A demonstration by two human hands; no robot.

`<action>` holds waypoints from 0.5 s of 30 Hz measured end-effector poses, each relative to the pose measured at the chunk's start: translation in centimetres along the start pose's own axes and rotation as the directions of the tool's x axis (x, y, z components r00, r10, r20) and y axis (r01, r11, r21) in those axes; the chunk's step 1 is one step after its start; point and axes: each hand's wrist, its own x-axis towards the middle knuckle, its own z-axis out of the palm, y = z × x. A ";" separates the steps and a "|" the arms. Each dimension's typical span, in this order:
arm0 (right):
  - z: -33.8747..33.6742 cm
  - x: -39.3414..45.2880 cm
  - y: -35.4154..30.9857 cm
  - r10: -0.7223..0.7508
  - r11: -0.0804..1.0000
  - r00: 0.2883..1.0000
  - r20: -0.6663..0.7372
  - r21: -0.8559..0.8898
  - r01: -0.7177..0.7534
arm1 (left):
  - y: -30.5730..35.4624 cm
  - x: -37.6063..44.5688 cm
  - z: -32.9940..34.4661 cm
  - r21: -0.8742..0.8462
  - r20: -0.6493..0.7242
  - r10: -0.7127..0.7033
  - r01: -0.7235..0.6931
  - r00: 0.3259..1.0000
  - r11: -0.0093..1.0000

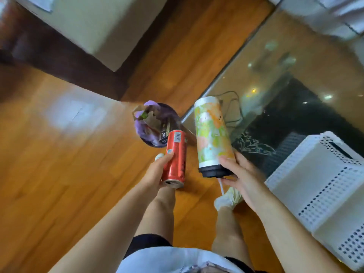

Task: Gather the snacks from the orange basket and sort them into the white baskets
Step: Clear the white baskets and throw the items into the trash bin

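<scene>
My left hand (156,170) grips a slim red drink can (176,154) near its lower end, thumb across the side. My right hand (242,174) holds a tall cylindrical snack tube (211,133) with a green, orange and white print and a black cap, gripped at the capped end. Both are held out over the wooden floor in front of my legs. A white perforated basket (323,186) stands at the right, on the edge of a glass table. The orange basket is out of view.
A round bin lined with a purple bag (155,125) holds rubbish on the wooden floor (69,154) ahead. A glass-topped table (285,79) with a cable on it stretches to the right. A pale sofa or bed (92,22) sits at the top left.
</scene>
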 end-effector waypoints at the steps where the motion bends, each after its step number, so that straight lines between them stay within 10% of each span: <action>1: 2.2 1.4 0.0 0.028 0.999 1.000 0.008 -0.026 -0.027 | 0.8 0.7 -2.2 -0.016 -0.027 -0.026 0.026 0.999 1.000; 15: 15.6 22.3 6.3 0.305 0.912 0.922 -0.238 -0.205 -0.355 | 6.5 16.7 -12.1 0.106 -0.104 -0.229 0.239 0.968 0.965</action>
